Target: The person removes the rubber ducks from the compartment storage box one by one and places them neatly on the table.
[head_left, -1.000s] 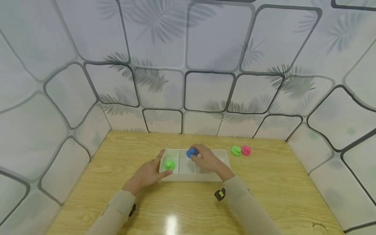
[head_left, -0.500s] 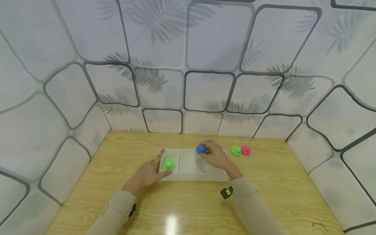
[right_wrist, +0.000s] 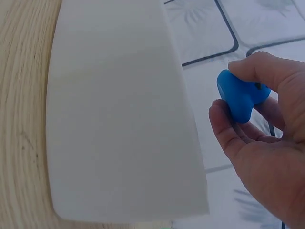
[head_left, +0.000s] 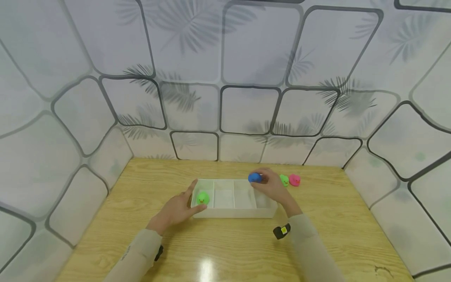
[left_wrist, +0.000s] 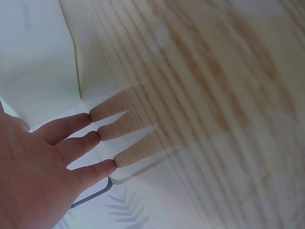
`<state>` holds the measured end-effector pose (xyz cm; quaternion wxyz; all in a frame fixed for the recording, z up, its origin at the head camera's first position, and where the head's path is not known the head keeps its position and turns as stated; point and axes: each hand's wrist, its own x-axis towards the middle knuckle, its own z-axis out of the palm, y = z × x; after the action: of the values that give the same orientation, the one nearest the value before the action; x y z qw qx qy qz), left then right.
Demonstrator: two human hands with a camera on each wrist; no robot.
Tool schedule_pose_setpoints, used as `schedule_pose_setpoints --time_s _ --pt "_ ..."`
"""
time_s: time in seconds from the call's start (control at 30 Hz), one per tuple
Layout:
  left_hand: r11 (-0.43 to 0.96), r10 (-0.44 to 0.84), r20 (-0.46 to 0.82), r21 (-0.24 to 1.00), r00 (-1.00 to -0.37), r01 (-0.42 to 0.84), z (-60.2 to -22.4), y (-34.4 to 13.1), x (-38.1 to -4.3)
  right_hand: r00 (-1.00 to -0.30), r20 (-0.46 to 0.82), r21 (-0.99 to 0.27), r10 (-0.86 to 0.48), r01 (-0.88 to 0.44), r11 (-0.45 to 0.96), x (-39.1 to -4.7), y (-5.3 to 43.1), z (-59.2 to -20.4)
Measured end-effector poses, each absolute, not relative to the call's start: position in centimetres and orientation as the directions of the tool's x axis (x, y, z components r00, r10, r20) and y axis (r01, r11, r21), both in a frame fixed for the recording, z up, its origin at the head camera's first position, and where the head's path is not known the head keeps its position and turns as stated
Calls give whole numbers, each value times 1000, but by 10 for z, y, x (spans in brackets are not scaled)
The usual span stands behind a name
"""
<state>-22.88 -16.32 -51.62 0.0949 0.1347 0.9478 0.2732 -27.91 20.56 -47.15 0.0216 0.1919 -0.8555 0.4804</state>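
A white divided tray lies on the wooden table. In its leftmost compartment sits a green rubber duck. My left hand is spread at the tray's left end, thumb along the front rim and fingers at the left side; its fingertips touch the table in the left wrist view. My right hand pinches a blue rubber duck between thumb and fingers, above the back of the tray toward its right end. The right wrist view shows the blue duck higher than the tray's wall.
Behind the right hand, a second green duck, partly hidden, and a pink duck stand side by side on the table. A patterned wall closes off the back, with similar walls at both sides.
My right hand has carried the blue duck rightward, from over the tray's second compartment to near its right end. The left hand keeps its place at the tray.
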Motion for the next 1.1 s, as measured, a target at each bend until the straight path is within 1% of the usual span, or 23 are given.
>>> schedule_pose_setpoints --time_s 0.17,0.5,0.73,1.1 --pt "814 311 -102 543 -945 209 -516 -163 -229 -946 190 -840 -263 -296 455 -277 220 -472" --pt "808 331 -85 540 -940 236 -513 -162 -227 -976 127 -816 -177 -205 540 -273 254 -472" --pt "806 331 -83 543 -940 236 -514 -162 -227 -976 165 -797 -146 -219 563 -270 276 -477" --pt "808 322 -94 545 -942 222 -515 -162 -228 -985 165 -779 -54 -164 605 -264 306 -480"
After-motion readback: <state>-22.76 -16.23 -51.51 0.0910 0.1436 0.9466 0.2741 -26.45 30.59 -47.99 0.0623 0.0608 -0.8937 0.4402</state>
